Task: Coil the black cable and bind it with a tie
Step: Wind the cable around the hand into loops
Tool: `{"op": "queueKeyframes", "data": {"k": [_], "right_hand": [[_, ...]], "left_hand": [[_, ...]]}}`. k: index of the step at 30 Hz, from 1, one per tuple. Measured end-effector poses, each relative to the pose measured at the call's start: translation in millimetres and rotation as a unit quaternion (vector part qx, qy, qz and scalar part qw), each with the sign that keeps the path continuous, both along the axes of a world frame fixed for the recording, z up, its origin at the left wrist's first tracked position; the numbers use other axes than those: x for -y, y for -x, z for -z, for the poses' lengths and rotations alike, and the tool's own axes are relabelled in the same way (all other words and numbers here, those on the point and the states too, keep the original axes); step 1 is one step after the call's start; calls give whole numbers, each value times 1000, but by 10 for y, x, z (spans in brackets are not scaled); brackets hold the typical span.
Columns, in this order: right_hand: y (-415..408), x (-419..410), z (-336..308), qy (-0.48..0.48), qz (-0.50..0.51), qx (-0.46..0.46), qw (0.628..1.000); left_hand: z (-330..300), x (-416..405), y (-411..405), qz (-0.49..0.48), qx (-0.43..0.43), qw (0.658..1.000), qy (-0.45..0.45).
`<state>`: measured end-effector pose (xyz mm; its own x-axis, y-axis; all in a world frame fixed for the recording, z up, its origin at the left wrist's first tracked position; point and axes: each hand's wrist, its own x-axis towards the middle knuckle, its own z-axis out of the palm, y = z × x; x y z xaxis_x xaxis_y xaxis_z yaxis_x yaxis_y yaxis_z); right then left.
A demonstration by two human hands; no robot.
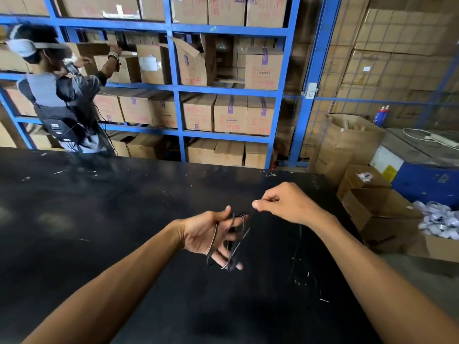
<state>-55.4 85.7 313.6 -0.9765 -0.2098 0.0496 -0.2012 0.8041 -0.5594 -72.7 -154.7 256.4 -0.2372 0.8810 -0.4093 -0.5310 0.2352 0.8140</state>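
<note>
Black cable (232, 240): several loops wound around the spread fingers of the left hand (211, 235), held above the table. The loops form a narrow elongated oval. Long axis runs from up near the fingertips at the far end down toward the near edge of the palm, tilted slightly right at the top. One strand leaves the top of the coil and heads right toward the right hand (285, 203); against the dark surface it is hard to follow.

Left hand: palm turned up and inward, fingers splayed open inside the loops, not clenched; the coil hangs on the fingers. Right hand: closed in a pinch, thumb pressed against curled fingers, just right of and above the coil. The pinch seems to hold the cable's free run, though the strand at the fingertips is too thin to confirm. A faint dark line drops below the right wrist, possibly the trailing cable.

Surface: wide black table (111, 219), scuffed, with pale flecks and scratches, some thin bits of debris near the right forearm.

Room: warehouse. Blue steel shelving (177, 90) behind the table, stacked with brown cartons printed in red. Another person (62, 95) stands at far left, reaching into a shelf. At right, open cardboard boxes (382, 212) on the floor, one holding white packets (439, 219), and a blue cabinet (427, 180) beyond them.
</note>
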Motion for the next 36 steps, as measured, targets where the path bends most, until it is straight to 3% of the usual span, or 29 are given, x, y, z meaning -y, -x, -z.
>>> {"op": "queueKeyframes", "data": {"k": [4, 8, 11, 14, 20, 23, 27, 31, 36], "right_hand": [[-224, 133, 244, 57, -20, -11, 998], [-458, 296, 675, 193, -35, 35, 980], [-595, 370, 923, 289, -33, 100, 952], [-661, 360, 1062, 327, -32, 141, 934], [-560, 123, 1117, 191, -3, 155, 969], [-336, -73, 937, 75, -4, 91, 993], [-85, -167, 430, -79, -8, 35, 996], [-63, -43, 15, -160, -42, -26, 986], [-185, 93, 168, -102, -57, -91, 989]], "left_hand": [[77, 121, 120, -157, 13, 987, -27], [40, 133, 248, -278, 34, 956, -89], [-59, 87, 264, -299, 50, 941, -148], [-130, 65, 240, -263, 54, 944, -191], [-224, 100, 83, -87, 53, 973, -208], [-273, 55, -56, 18, 8, 992, -121], [-152, -71, -207, 113, -5, 994, 3], [122, -95, -174, 53, 18, 998, 40], [251, -8, -16, -129, 33, 991, -16]]}}
